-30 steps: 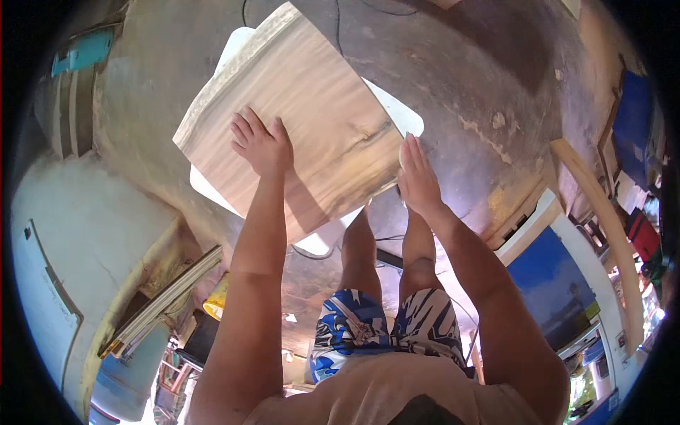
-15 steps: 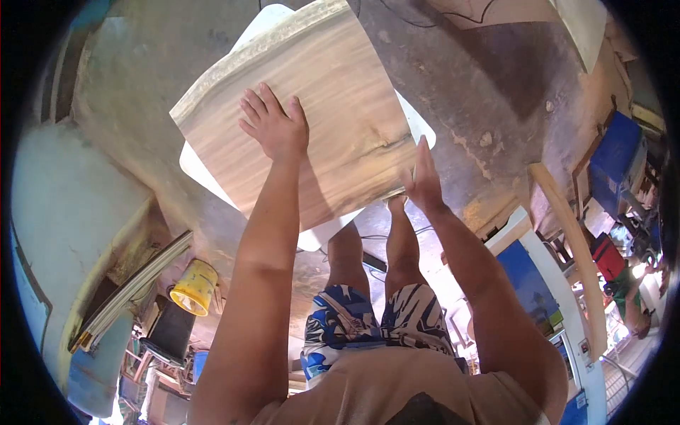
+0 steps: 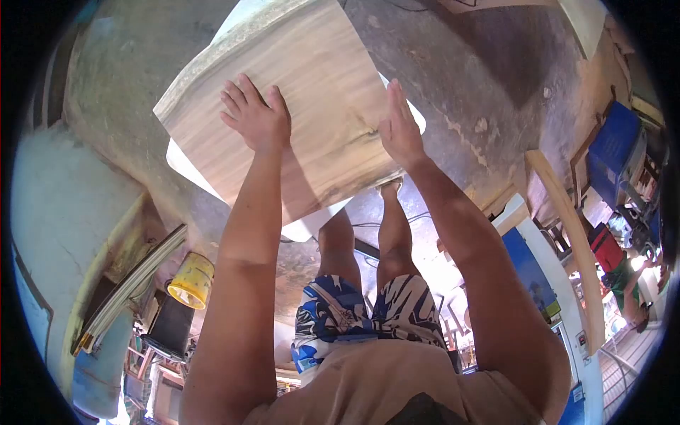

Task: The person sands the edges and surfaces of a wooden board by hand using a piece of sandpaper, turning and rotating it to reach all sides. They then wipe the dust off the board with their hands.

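Note:
A wide pale wooden slab (image 3: pixel 312 78) with dark grain lines lies on a white plastic table (image 3: pixel 301 228), whose edges show under it. My left hand (image 3: pixel 253 115) rests flat on the slab's middle, fingers spread. My right hand (image 3: pixel 398 129) lies flat on the slab near its right edge, fingers together and pointing away from me. Neither hand grips anything. My bare legs and patterned blue and white shorts (image 3: pixel 361 312) show below the table.
The floor is rough stained concrete (image 3: pixel 489 78). A yellow bucket (image 3: pixel 190 280) stands at the lower left beside a dark box. A long pale plank (image 3: pixel 567 241) leans at the right, next to a blue panel (image 3: pixel 530 273). A pale wall fills the left.
My right hand moved from the slab's near right edge up onto its top surface. The left hand shifted slightly left on the slab.

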Demonstrator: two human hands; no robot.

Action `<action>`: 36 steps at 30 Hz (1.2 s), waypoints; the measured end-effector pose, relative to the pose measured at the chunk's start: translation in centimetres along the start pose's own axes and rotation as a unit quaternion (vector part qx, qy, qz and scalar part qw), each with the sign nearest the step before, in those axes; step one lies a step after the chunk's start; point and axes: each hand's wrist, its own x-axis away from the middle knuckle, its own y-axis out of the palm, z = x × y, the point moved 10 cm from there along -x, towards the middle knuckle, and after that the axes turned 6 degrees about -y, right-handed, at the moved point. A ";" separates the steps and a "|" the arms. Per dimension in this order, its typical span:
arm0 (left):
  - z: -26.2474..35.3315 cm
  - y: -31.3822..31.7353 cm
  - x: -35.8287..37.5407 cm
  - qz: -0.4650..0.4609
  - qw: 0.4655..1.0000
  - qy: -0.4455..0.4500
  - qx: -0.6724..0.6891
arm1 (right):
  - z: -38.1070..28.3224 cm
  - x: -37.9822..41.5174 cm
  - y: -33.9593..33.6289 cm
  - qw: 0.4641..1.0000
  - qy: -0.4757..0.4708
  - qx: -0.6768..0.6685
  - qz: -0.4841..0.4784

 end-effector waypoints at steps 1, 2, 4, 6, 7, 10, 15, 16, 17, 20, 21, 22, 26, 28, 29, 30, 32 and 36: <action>0.0 0.0 0.0 0.002 1.000 -0.001 -0.002 | -0.2 0.4 -0.2 1.000 0.002 -0.001 -0.001; -0.2 0.0 0.1 0.004 1.000 -0.002 -0.005 | -0.1 1.1 -0.8 0.999 0.022 -0.031 0.027; -0.2 -0.1 0.2 0.000 1.000 -0.001 0.000 | 0.3 3.1 -1.1 0.995 0.048 -0.065 0.050; -0.1 0.0 0.0 -0.002 1.000 0.002 0.006 | 2.5 5.3 -1.0 0.983 0.147 -0.097 0.054; -0.2 -0.1 0.1 0.004 1.000 0.003 0.006 | 2.4 6.1 -0.8 0.982 0.150 -0.098 0.051; -0.2 -0.1 0.0 0.012 1.000 0.008 0.011 | 1.3 7.1 -1.5 0.988 0.106 -0.077 0.087; -0.1 -0.4 0.2 0.010 1.000 0.013 0.019 | 0.8 9.1 -1.6 0.988 0.085 -0.108 0.073; -0.1 -0.4 0.1 0.010 1.000 0.013 0.026 | 0.9 9.7 -2.0 0.988 0.083 -0.109 0.074; 0.0 -0.4 0.2 0.009 0.999 0.012 0.033 | 1.8 10.7 -1.8 0.978 0.131 -0.149 0.058; 0.2 -0.1 1.3 0.020 0.997 0.068 0.030 | 3.8 13.4 -2.1 0.959 0.192 -0.200 0.056; -0.2 -0.2 2.3 0.025 0.997 0.060 0.030 | 4.6 14.0 -2.6 0.952 0.211 -0.210 0.073; -0.1 0.0 4.3 0.006 0.997 0.072 0.016 | 4.7 14.2 -3.4 0.947 0.219 -0.215 0.092; -1.9 0.0 14.2 -0.065 0.996 0.058 -0.016 | 2.4 10.7 -7.3 0.940 0.169 -0.270 0.124; -3.7 0.6 19.7 -0.103 0.994 0.027 -0.009 | 0.1 7.3 -8.6 0.952 0.123 -0.267 0.080; -4.2 0.8 21.8 -0.127 0.992 0.009 -0.010 | -1.2 5.4 -8.8 0.958 0.094 -0.269 0.047; -4.5 0.0 23.2 -0.115 0.993 -0.011 -0.001 | -2.5 3.5 -9.3 0.970 0.039 -0.238 0.017; -4.9 0.2 25.9 -0.175 0.981 -0.068 0.036 | -4.8 0.1 -9.9 0.974 0.029 -0.223 -0.034; -2.8 0.0 29.0 -0.191 0.951 -0.140 0.198 | -7.3 -3.1 -8.6 0.976 0.002 -0.180 -0.122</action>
